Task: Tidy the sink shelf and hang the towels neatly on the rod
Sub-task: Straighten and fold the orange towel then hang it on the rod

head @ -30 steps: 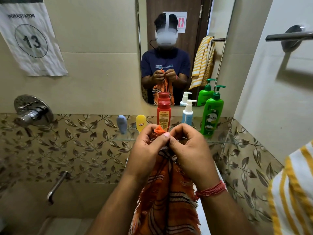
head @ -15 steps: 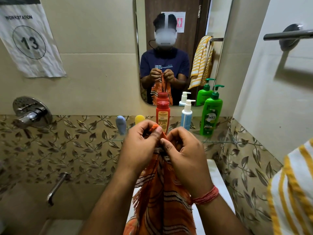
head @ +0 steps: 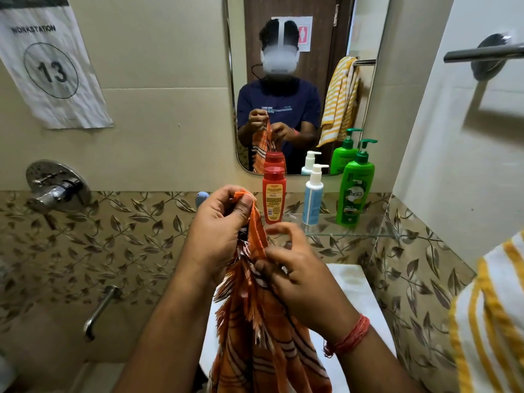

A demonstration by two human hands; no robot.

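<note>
An orange striped towel with a frayed edge hangs in front of me over the white sink. My left hand pinches its top corner between thumb and fingers. My right hand is lower and grips the towel's edge further down, its index finger lifted. The towel rod sticks out from the right wall, bare in view. A yellow-and-white striped towel shows at the right edge. On the glass shelf stand a red bottle, a white-blue pump bottle and a green pump bottle.
A mirror above the shelf reflects me and the yellow towel. A small blue object peeks out behind my left hand. A chrome mixer knob and spout sit on the left wall. A paper sign marked 13 hangs upper left.
My hands have moved apart: the left stays high with the towel's corner, the right has slid down along the edge. The yellow object on the shelf is now hidden behind my left hand.
</note>
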